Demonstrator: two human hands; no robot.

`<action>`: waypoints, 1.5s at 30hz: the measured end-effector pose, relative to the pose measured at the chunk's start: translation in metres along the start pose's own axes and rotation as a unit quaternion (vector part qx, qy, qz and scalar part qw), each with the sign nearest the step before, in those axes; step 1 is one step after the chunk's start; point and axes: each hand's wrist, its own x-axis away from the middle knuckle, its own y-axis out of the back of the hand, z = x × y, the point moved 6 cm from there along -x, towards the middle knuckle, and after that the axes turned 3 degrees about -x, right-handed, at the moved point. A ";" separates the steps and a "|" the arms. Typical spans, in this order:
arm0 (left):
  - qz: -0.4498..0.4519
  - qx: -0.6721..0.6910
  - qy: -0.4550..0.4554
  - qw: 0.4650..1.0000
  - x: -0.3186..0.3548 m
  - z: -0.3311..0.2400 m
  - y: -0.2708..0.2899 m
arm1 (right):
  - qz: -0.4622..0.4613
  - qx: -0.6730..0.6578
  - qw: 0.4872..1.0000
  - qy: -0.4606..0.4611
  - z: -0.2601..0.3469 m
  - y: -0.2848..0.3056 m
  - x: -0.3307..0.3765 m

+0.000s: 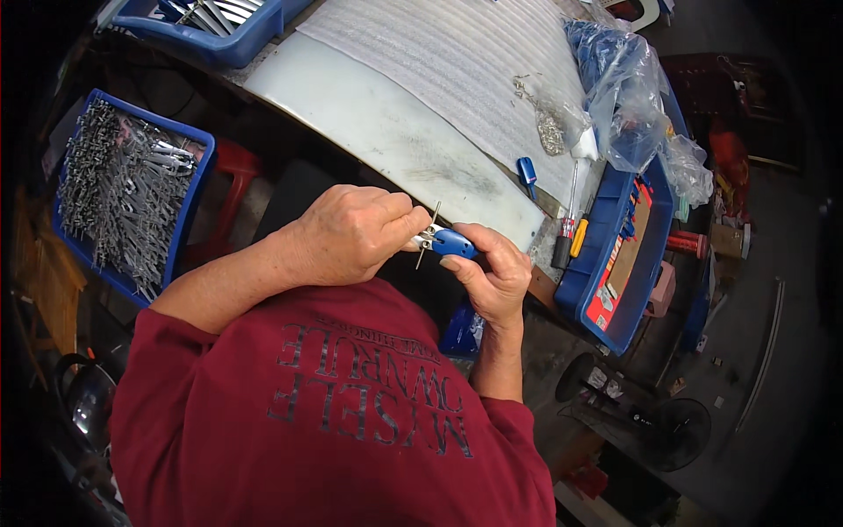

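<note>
Close above my lap, my left hand [356,230] is closed around a white and metal part whose end pokes out past my fingers; most of it is hidden. My right hand [493,272] pinches a small rounded blue plastic piece [455,244] with dark holes, between thumb and forefinger. The two parts meet between my hands. A thin metal pin [428,235] runs crosswise at the joint. On the worktable beyond my right hand lies a similar blue piece [526,170].
The worktable [369,110] carries foam sheeting [457,61], small metal parts in a clear bag [551,132], a yellow-handled screwdriver [580,237] and a red-and-black-handled one [563,246]. Blue bins stand right [628,325], left [202,145] with metal parts, and far left [233,48]. A fan [680,435] stands lower right.
</note>
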 end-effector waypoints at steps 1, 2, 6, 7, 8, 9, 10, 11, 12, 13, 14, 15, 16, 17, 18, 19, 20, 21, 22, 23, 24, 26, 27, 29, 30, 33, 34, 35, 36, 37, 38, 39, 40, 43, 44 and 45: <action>0.000 0.000 0.000 1.000 -0.001 0.000 0.000 | 0.000 0.001 1.000 0.000 -0.001 0.000 -0.001; 0.000 0.000 0.001 1.000 -0.001 0.000 0.000 | -0.003 -0.003 1.000 0.007 -0.001 0.000 -0.001; 0.005 0.008 0.010 1.000 -0.002 0.002 -0.001 | 0.003 -0.002 1.000 0.012 -0.004 0.001 -0.001; 0.005 0.004 0.008 1.000 -0.002 0.002 0.000 | 0.002 -0.001 1.000 0.013 -0.003 0.001 -0.001; 0.005 0.000 0.005 1.000 -0.002 0.001 0.000 | 0.002 -0.003 1.000 -0.008 -0.004 0.002 0.000; 0.004 -0.001 0.005 1.000 -0.002 0.000 0.000 | 0.001 -0.004 1.000 -0.030 -0.006 0.002 0.001; -0.004 0.000 0.008 1.000 -0.003 0.000 0.000 | 0.001 -0.004 1.000 -0.030 -0.006 0.002 0.000; -0.013 0.000 0.012 1.000 -0.004 0.000 0.001 | -0.007 0.000 0.999 -0.035 -0.006 0.003 -0.001; -0.013 0.001 0.012 1.000 -0.004 0.000 0.001 | -0.016 0.003 0.999 -0.040 -0.006 0.003 -0.001; -0.014 -0.004 0.014 1.000 -0.004 0.000 0.000 | -0.016 0.004 0.999 -0.040 -0.007 0.003 0.000; -0.016 -0.008 0.017 1.000 -0.004 0.000 0.000 | -0.021 -0.001 0.999 -0.047 -0.008 0.003 0.001; -0.016 -0.008 0.017 1.000 -0.004 0.001 0.000 | -0.027 -0.006 0.998 -0.054 -0.009 0.003 0.001; -0.015 -0.005 0.017 1.000 -0.004 0.000 0.000 | -0.027 -0.006 0.998 -0.054 -0.010 0.003 0.001; -0.013 -0.003 0.017 1.000 -0.004 0.000 -0.001 | -0.027 -0.010 0.998 -0.052 -0.010 0.002 0.001; -0.013 -0.002 0.017 1.000 -0.004 0.000 0.000 | -0.027 -0.014 0.998 -0.051 -0.010 0.002 0.001; -0.008 -0.004 0.018 1.000 -0.004 0.000 -0.001 | -0.028 -0.013 0.998 -0.051 -0.010 0.003 0.001; -0.003 -0.007 0.020 1.000 -0.004 0.000 -0.001 | -0.018 -0.015 0.998 -0.050 -0.010 0.004 0.001; -0.004 -0.006 0.020 1.000 -0.004 0.001 0.000 | -0.009 -0.017 0.999 -0.049 -0.010 0.004 0.001; 0.010 -0.003 0.016 1.000 -0.004 0.001 0.000 | -0.009 -0.017 0.999 -0.049 -0.011 0.005 0.001; 0.023 0.001 0.013 1.000 -0.004 0.001 -0.001 | 0.001 -0.021 0.999 -0.049 -0.011 0.005 0.000; 0.023 0.001 0.013 1.000 -0.004 0.001 -0.001 | 0.012 -0.024 0.998 -0.049 -0.012 0.005 0.000; 0.012 -0.008 0.012 1.000 -0.006 0.001 0.000 | -0.002 -0.026 0.998 -0.049 -0.011 0.004 -0.001; 0.012 -0.008 0.012 1.000 -0.005 0.000 0.000 | -0.015 -0.028 0.998 -0.050 -0.010 0.004 -0.001; 0.003 -0.014 0.021 1.000 -0.004 0.000 -0.001 | -0.022 -0.034 0.998 -0.057 -0.012 0.003 0.001; 0.002 -0.014 0.021 1.000 -0.005 0.000 -0.002 | -0.030 -0.041 0.997 -0.065 -0.014 0.003 0.002; 0.002 -0.018 0.019 1.000 -0.005 -0.001 -0.003 | -0.032 -0.048 0.996 -0.071 -0.019 0.002 0.005; -0.003 -0.016 0.020 1.000 -0.006 -0.001 -0.003 | -0.032 -0.047 0.996 -0.071 -0.020 0.002 0.006; -0.008 -0.013 0.021 1.000 -0.006 -0.001 -0.003 | -0.033 -0.045 0.996 -0.069 -0.022 0.002 0.006; -0.008 -0.013 0.021 1.000 -0.006 -0.001 -0.003 | -0.033 -0.042 0.996 -0.067 -0.022 0.002 0.007; -0.004 -0.019 0.025 1.000 -0.006 -0.002 -0.004 | -0.033 -0.042 0.996 -0.067 -0.022 0.001 0.007; 0.000 -0.025 0.030 0.999 -0.005 -0.001 -0.004 | -0.036 -0.047 0.996 -0.067 -0.022 0.001 0.007; 0.000 -0.025 0.029 0.999 -0.005 -0.001 -0.004 | -0.039 -0.053 0.996 -0.067 -0.021 0.001 0.007; 0.000 -0.021 0.029 0.999 -0.005 -0.001 -0.004 | -0.039 -0.053 0.996 -0.067 -0.021 0.001 0.007; 0.007 -0.017 0.028 0.999 -0.004 0.000 -0.004 | -0.029 -0.034 0.997 -0.057 -0.020 0.001 0.006; 0.013 -0.018 0.027 0.999 -0.004 0.000 -0.004 | -0.022 -0.043 0.997 -0.057 -0.021 0.000 0.006; 0.013 -0.018 0.027 0.999 -0.005 0.000 -0.004 | -0.016 -0.052 0.997 -0.057 -0.022 0.000 0.006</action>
